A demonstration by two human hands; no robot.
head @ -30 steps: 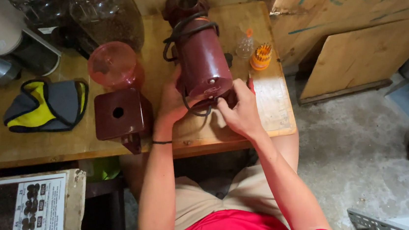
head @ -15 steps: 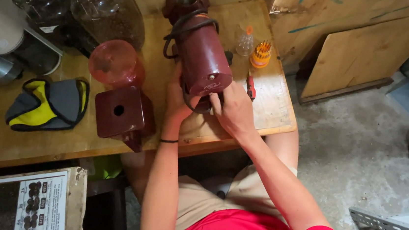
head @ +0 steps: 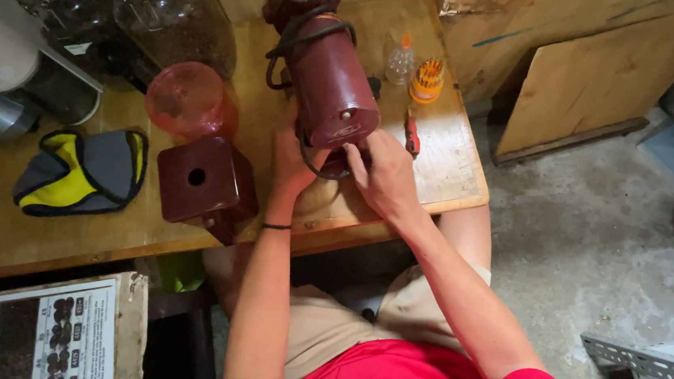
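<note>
A dark red cylindrical machine body [head: 328,72] with a black cord looped around it lies on the wooden table [head: 458,179]. My left hand [head: 289,157] grips its lower left side. My right hand [head: 384,173] is at its near end, fingers curled at the underside. A red-handled screwdriver [head: 411,133] lies just right of my right hand. A dark red square box part [head: 205,181] with a round hole sits left of my left hand.
A pink translucent hopper [head: 185,101], a yellow and grey cloth pouch [head: 82,171], glass jars [head: 168,25], a small clear bottle [head: 400,60] and an orange bit holder [head: 427,81] stand on the table. Wooden boards [head: 585,54] lean at right. A printed carton [head: 39,358] sits below left.
Both hands have shifted slightly along the near end of the machine body; my right hand has moved a little lower and closer to its underside. The machine stays in place.
</note>
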